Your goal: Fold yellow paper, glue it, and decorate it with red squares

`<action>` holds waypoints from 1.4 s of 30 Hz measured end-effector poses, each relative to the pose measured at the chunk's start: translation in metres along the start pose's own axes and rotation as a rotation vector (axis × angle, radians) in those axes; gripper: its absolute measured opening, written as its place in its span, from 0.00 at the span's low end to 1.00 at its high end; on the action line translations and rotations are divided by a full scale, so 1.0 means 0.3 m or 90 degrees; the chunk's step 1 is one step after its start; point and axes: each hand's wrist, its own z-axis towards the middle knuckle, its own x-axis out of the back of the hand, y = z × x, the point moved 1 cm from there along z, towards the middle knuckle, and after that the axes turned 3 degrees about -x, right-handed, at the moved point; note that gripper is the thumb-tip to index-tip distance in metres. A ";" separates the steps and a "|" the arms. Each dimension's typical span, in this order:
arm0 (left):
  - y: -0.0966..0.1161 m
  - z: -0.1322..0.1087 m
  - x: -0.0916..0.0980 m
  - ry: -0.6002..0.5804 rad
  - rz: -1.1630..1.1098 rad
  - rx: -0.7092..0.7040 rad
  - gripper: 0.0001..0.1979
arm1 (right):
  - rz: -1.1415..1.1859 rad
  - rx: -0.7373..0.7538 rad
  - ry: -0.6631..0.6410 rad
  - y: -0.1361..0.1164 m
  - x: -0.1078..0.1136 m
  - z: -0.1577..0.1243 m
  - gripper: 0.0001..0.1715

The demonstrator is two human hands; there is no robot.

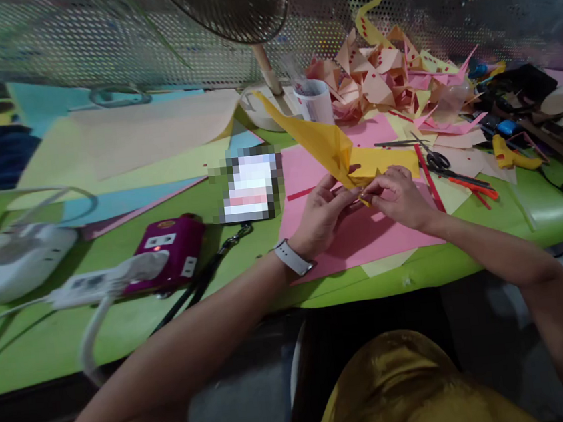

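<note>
Yellow paper (322,145) is held inside the near edge of the counter (243,275): left hand (325,213) fingers pinch its base, likely for steadiness; right hand (401,200) fingers pinch its lower tip.

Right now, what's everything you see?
Pointed folded paper: 1, yellow, in hands
Flat paper sheet: 1, pink, beneath hands
Stacked paper sheets: several, mixed, left
Folded paper heap: 1, mostly peach, right
Round caged fan: 1, dark, back
Cylindrical cup: 1, white, beside fan
Blurred rectangle: 1, whitish, centre
Open scissors: 1, black, right
Gun-shaped tool: 1, yellow, right
Boxy socket unit: 1, purple, left
Plastic power blocks: 2, white, left
Clutter: many, mostly dark, right
Smooth tabletop: 1, green, below
Perforated screen: 1, grey, behind
Left hand: 1, bare, on paper
Right hand: 1, bare, on paper
</note>
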 end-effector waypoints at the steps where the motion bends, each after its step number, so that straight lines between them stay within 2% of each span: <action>1: 0.001 -0.001 0.000 -0.005 0.002 -0.002 0.21 | 0.003 0.000 0.002 0.000 0.001 0.000 0.01; 4: 0.001 -0.003 0.000 -0.012 0.001 -0.004 0.23 | 0.012 0.003 0.009 0.000 0.001 0.000 0.01; 12: -0.010 0.003 0.010 -0.033 0.004 -0.015 0.20 | 0.023 0.013 0.024 0.002 0.000 -0.002 0.02; 20: -0.009 0.004 0.009 -0.037 0.023 -0.018 0.17 | 0.009 0.017 0.028 0.004 -0.005 -0.002 0.03; 27: -0.003 0.001 0.003 -0.027 0.035 -0.009 0.19 | -0.010 0.022 0.026 0.000 -0.004 -0.007 0.04; 31: -0.002 0.000 0.002 -0.032 0.045 -0.006 0.15 | -0.024 0.023 0.025 -0.003 -0.007 -0.011 0.05; 34: 0.002 0.004 0.002 -0.027 0.033 -0.016 0.16 | -0.009 0.041 0.059 -0.006 -0.002 -0.014 0.05; 37: 0.015 0.012 0.002 -0.003 0.005 -0.047 0.22 | 0.042 0.064 0.160 -0.009 0.015 -0.015 0.07; 39: 0.025 0.018 0.000 0.015 -0.018 -0.071 0.26 | 0.111 0.026 0.224 -0.007 0.024 -0.010 0.13; 40: 0.029 0.019 -0.001 0.022 -0.029 -0.080 0.27 | 0.162 -0.014 0.222 -0.004 0.025 -0.007 0.18; 42: 0.032 0.020 -0.007 0.028 -0.040 -0.084 0.28 | 0.288 -0.111 0.128 -0.001 0.015 0.001 0.25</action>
